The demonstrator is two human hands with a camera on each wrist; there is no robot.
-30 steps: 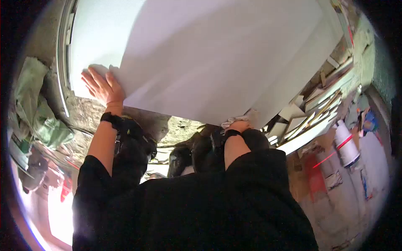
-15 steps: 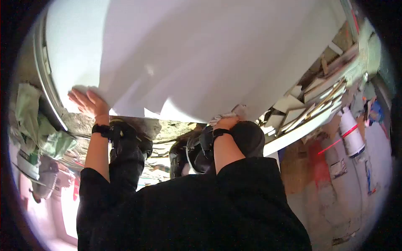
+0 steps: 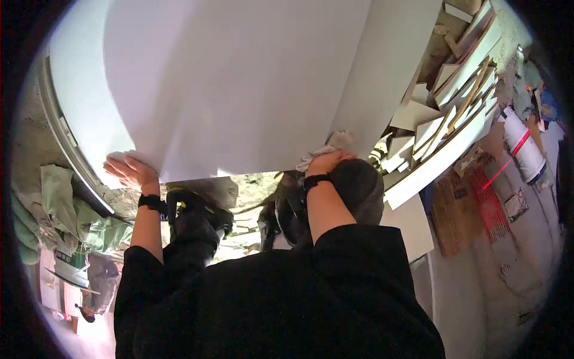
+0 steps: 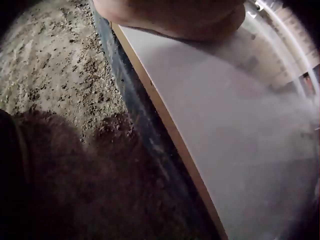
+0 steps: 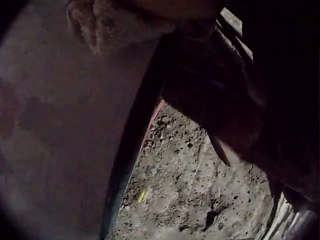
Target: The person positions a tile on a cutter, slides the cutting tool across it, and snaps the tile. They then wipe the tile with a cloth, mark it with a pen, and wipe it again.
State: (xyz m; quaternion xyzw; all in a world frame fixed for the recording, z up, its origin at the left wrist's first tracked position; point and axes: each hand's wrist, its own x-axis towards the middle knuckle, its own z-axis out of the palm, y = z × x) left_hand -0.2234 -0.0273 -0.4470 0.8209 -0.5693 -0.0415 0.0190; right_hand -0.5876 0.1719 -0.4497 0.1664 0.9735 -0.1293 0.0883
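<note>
A large white board (image 3: 239,90) with a pale smooth face lies in front of me. My left hand (image 3: 133,173) rests on it by the near left corner, fingers straight and pointing left. In the left wrist view, part of that hand (image 4: 175,17) lies over the board's brown edge, which sits above a dark bar (image 4: 150,135). At the near edge, farther right, my right hand (image 3: 327,161) holds a crumpled pale cloth (image 3: 341,139) against the board. The right wrist view shows the bunched cloth (image 5: 112,30) on the shaded face; most of the fingers are hidden.
Offcuts of board (image 3: 418,137) lie piled at the right. Beyond them are a white cylinder (image 3: 526,146) with a red band and a brown panel (image 3: 451,215). Greenish sacks (image 3: 89,224) lie at the left, near a metal rail (image 3: 69,140). Gritty ground (image 5: 185,170) shows below the board.
The head view has shifted, so the board and offcuts sit differently in it. My left hand is closer to the board's near edge. My right hand stays by that edge with the cloth.
</note>
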